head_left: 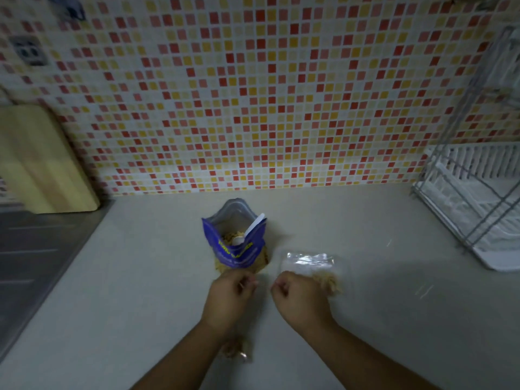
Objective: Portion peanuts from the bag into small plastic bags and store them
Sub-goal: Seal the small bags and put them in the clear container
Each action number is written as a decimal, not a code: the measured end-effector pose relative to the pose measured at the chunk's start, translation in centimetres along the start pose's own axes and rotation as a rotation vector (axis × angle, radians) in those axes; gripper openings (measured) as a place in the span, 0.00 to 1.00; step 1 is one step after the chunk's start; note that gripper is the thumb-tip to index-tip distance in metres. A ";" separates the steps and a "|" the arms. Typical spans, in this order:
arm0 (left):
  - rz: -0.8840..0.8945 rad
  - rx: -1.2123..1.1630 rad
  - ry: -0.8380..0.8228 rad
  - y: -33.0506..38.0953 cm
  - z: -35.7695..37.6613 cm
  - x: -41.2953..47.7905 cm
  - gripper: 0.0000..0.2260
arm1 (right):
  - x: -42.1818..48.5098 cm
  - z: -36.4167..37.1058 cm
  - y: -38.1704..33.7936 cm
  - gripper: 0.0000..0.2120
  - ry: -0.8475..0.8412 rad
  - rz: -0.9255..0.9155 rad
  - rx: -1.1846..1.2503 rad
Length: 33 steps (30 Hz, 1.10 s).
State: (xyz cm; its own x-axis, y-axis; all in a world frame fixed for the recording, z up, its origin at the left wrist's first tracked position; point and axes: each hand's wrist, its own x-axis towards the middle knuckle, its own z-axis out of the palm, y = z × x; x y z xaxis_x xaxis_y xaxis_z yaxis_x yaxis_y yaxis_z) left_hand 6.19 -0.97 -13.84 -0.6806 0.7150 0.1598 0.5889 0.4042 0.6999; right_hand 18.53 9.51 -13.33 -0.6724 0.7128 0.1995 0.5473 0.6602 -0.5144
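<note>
A blue peanut bag (pixel 235 249) stands open on the pale counter, with a white spoon (pixel 251 228) leaning inside on the peanuts. Just in front of it my left hand (pixel 229 298) and my right hand (pixel 299 298) are close together, fingers curled. They pinch the top of a small clear plastic bag whose peanut-filled bottom (pixel 235 352) hangs below my left wrist. The film between the hands is blurred. A second small plastic bag (pixel 309 264) with peanuts lies flat on the counter, right behind my right hand.
A wooden cutting board (pixel 42 164) leans against the tiled wall at the left, above a steel sink drainer (pixel 33 263). A white wire dish rack (pixel 478 209) stands at the right. A wall socket (pixel 28 50) is at the upper left.
</note>
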 end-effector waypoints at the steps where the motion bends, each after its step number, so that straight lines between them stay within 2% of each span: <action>1: -0.062 0.006 0.018 -1.0 -0.8 -0.7 0.05 | -0.5 0.6 -0.6 0.09 -0.091 0.013 0.033; 3: -0.184 0.008 -0.004 -2.7 -2.1 -1.6 0.09 | -1.3 2.0 -1.5 0.12 -0.238 0.043 0.044; 5: -0.273 -0.017 -0.061 -3.8 -2.9 -2.0 0.06 | -1.9 3.3 -2.2 0.15 -0.338 0.092 0.011; 6: -0.296 0.008 -0.112 -4.3 -3.1 -2.1 0.09 | -2.1 3.8 -2.4 0.17 -0.368 0.122 -0.008; 8: -0.269 0.090 -0.229 -5.4 -3.1 -2.0 0.22 | -2.2 4.8 -2.6 0.21 -0.390 0.177 -0.017; 10: -0.296 0.137 -0.323 -6.5 -2.8 -1.7 0.26 | -2.1 5.5 -2.6 0.23 -0.406 0.245 0.027; 11: -0.310 0.141 -0.346 -6.8 -2.7 -1.6 0.24 | -1.9 5.8 -2.7 0.25 -0.413 0.289 0.082; 13: -0.284 0.112 -0.339 -6.6 -2.7 -1.3 0.11 | -1.8 6.1 -2.9 0.25 -0.433 0.374 0.212; 16: -0.254 0.053 -0.349 -5.6 -2.9 -1.4 0.04 | -1.9 6.3 -3.6 0.18 -0.452 0.395 0.306; 18: -0.243 0.011 -0.364 -5.5 -2.9 -1.6 0.05 | -2.1 6.5 -4.0 0.03 -0.422 0.387 0.342; 21: -0.220 -0.009 -0.387 -5.8 -2.9 -1.7 0.13 | -2.2 6.7 -4.1 0.15 -0.395 0.357 0.391; 25: -0.218 -0.131 -0.381 -4.9 -3.3 -1.2 0.10 | -2.1 5.4 -3.4 0.15 -0.360 0.324 0.455; 30: -0.066 -0.259 -0.333 -0.5 -2.5 0.5 0.11 | -0.4 0.4 -1.4 0.16 -0.197 0.216 0.452; 33: 0.019 -0.321 -0.275 3.3 -1.0 1.9 0.10 | 0.9 -3.8 0.1 0.16 -0.115 0.212 0.468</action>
State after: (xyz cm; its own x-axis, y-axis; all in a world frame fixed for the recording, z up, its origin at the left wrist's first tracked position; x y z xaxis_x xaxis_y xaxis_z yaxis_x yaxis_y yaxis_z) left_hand 6.40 1.18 -10.53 -0.5031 0.8641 0.0135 0.4052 0.2221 0.8868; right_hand 19.86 11.11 -10.06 -0.6355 0.7716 -0.0285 0.4138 0.3091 -0.8563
